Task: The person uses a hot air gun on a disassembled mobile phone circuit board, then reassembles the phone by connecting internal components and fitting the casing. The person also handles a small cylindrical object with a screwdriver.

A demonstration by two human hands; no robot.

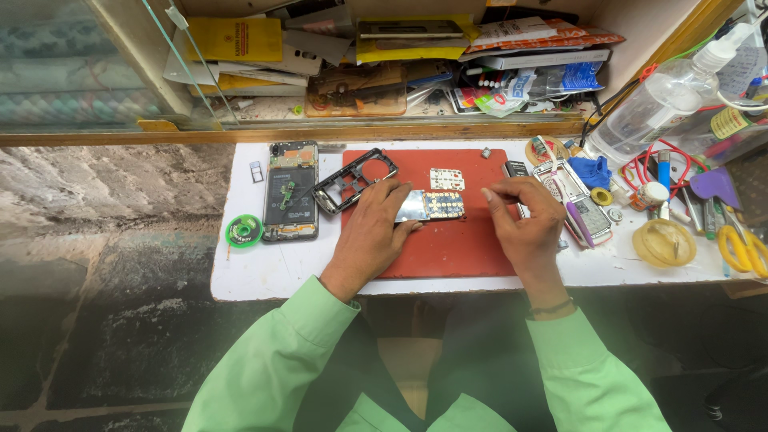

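Observation:
A small phone circuit board (pixel 433 206) with a screen and keypad contacts lies on a red work mat (pixel 448 252). My left hand (pixel 374 228) rests on the mat and holds the board's left end with its fingertips. My right hand (pixel 524 218) hovers at the mat's right edge with thumb and forefinger pinched together; whether anything is between them cannot be seen. A black phone frame (pixel 353 180) lies at the mat's upper left, just above my left hand. A white keypad sheet (pixel 446 178) sits above the board.
An opened smartphone (pixel 290 190) and a green solder-wick spool (pixel 243 230) lie left of the mat. Old keypad phones (pixel 580 204), a clear spray bottle (pixel 656 104), a yellow lid (pixel 663 242), tools and scissors (pixel 744 248) crowd the right. Cluttered shelf behind.

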